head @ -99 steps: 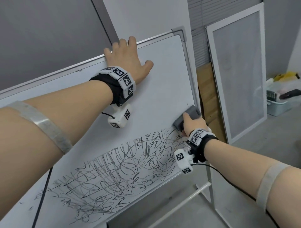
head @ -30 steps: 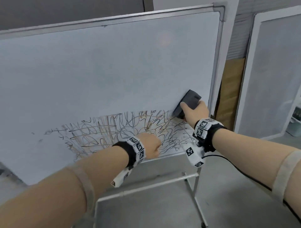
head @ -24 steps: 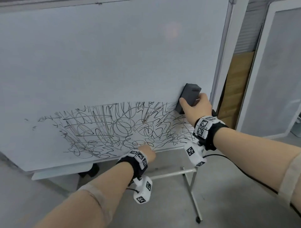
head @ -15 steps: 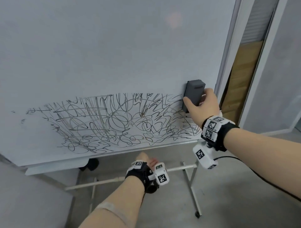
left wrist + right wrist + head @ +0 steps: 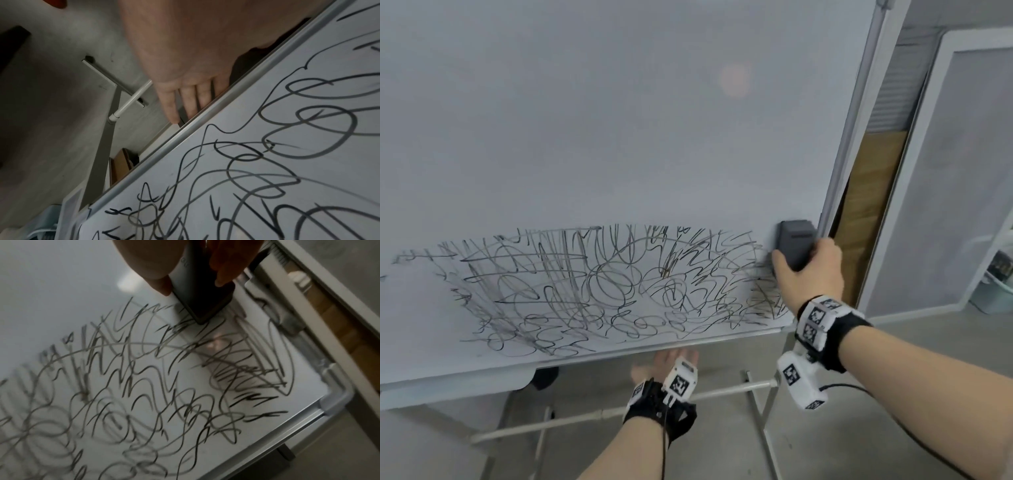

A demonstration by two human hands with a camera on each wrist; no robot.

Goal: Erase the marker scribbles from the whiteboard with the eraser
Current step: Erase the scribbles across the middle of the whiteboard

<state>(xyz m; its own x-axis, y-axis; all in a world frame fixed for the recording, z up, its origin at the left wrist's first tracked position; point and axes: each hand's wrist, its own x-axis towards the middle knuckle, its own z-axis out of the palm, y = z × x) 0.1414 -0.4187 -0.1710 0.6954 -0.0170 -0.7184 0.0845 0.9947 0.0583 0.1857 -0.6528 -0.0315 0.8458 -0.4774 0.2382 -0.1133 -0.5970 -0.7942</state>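
The whiteboard [image 5: 619, 120] fills the head view, and black marker scribbles [image 5: 602, 287] cover a wide band along its lower part. My right hand [image 5: 799, 260] grips a dark grey eraser [image 5: 796, 240] and holds it flat on the board at the scribbles' upper right corner, next to the right frame. The right wrist view shows thumb and fingers clamping the eraser [image 5: 201, 293] just above the scribbles [image 5: 164, 386]. My left hand [image 5: 667, 359] is palm up under the board's bottom edge. Its straight fingers [image 5: 185, 100] reach behind the bottom frame and hold nothing.
The board stands on a metal stand with a white crossbar [image 5: 722, 390] and slanted legs over a concrete floor. A marker tray [image 5: 448, 387] runs along the lower left. A framed grey panel [image 5: 962, 171] and wooden boards [image 5: 869, 212] lean at the right, beside a pale bin [image 5: 993, 291].
My left hand has come down from the board's top edge to below its bottom edge and turned palm up. The right hand and eraser have stayed at the scribbles' upper right.
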